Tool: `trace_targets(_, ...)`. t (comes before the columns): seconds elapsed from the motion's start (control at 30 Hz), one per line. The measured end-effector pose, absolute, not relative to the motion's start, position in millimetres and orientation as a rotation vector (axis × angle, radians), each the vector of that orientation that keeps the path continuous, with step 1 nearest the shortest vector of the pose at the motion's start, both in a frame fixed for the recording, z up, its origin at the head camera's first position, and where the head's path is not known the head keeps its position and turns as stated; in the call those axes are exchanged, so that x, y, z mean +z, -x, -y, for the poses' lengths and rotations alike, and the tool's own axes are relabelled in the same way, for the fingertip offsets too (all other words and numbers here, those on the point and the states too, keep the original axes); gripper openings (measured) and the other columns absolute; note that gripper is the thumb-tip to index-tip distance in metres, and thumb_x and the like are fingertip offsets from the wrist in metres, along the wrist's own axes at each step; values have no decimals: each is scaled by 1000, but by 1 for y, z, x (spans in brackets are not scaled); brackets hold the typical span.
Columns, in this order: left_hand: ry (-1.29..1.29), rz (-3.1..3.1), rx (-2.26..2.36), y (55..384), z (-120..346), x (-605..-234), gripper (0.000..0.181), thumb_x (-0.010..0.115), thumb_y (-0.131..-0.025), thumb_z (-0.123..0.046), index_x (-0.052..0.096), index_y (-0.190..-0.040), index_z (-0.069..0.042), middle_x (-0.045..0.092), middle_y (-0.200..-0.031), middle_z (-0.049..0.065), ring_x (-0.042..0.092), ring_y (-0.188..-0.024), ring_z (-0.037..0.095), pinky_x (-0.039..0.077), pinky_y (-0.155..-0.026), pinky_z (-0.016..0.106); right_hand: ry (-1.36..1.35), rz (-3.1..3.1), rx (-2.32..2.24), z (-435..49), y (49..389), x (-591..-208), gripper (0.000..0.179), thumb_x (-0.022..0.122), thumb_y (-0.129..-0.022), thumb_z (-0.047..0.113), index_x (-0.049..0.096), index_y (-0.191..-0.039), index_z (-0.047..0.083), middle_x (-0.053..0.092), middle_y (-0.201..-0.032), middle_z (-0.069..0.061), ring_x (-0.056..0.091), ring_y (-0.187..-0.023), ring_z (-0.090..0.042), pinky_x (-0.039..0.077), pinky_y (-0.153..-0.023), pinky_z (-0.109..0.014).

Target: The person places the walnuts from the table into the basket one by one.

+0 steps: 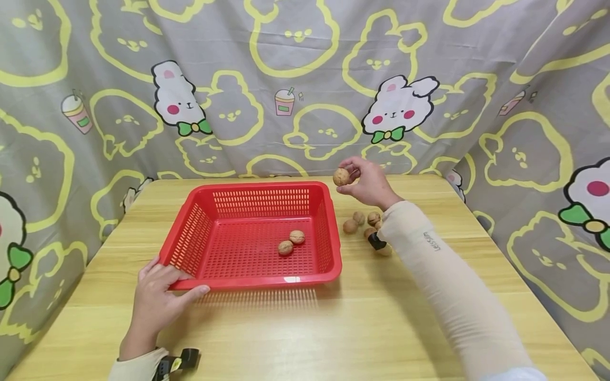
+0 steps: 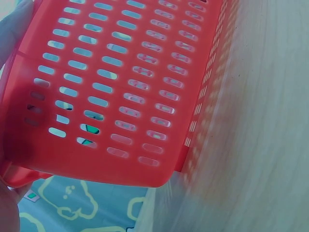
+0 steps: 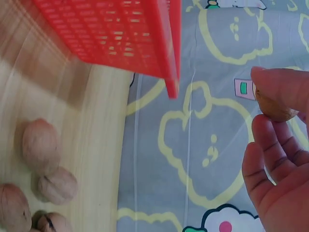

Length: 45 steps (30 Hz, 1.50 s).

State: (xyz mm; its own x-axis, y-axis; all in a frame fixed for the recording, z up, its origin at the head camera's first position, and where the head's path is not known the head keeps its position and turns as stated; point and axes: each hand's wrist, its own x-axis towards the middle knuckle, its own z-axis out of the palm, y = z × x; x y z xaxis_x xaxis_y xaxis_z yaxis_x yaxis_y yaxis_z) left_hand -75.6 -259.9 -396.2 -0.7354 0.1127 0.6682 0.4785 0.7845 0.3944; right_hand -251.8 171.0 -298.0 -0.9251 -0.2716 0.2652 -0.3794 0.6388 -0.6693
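My right hand (image 1: 369,183) pinches a walnut (image 1: 341,177) between thumb and fingers, raised beyond the back right corner of a red plastic basket (image 1: 257,283). In the right wrist view this walnut (image 3: 275,107) is partly covered by the thumb. My left hand (image 1: 159,293) grips the basket's rim at the front left corner, its thumb along the front side. Two walnuts lie close together on the basket floor, one walnut (image 1: 285,247) nearer the front and another walnut (image 1: 297,236) behind it. The left wrist view shows the basket's slotted wall (image 2: 111,87) up close.
Several walnuts (image 1: 350,226) lie on the wooden table (image 1: 295,333) to the right of the basket, some hidden by my right forearm and its black wrist camera (image 1: 376,241). A patterned grey curtain (image 1: 314,53) hangs behind the table and along both sides.
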Motion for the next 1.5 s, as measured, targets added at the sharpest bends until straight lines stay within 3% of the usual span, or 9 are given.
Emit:
trace_targets(0.4,437,2323,-744,76,259,-395,37,89,-56,-45,67,-67,-17,63,-65,-2,54,-71,24,30,-98,52,-621,2775,1205,-141,250,-287,48,77,-81,6,49,-120,8,56,-118,-12,62,-86,-27,53,-74,-37)
trace_targets(0.6,425,2335,-749,76,260,-396,37,90,-55,-44,67,-67,-17,63,-66,-1,54,-72,24,30,-99,53,-738,2760,1248,-124,251,-284,47,73,-85,6,53,-128,10,60,-119,-10,64,-90,-26,55,-76,-36)
trace_targets(1.07,399,2362,-738,75,261,-395,37,91,-54,-42,67,-68,-17,65,-68,2,56,-76,26,29,-100,52,-788,2699,1442,-90,248,-286,37,62,-95,22,59,-129,9,61,-117,-8,65,-93,-25,54,-79,-34)
trace_targets(1.5,401,2358,-740,75,260,-395,37,91,-53,-40,66,-67,-16,65,-67,2,56,-76,27,30,-98,52,-793,2729,1568,-64,249,-294,37,59,-95,15,59,-132,10,60,-117,-9,67,-91,-17,55,-74,-28)
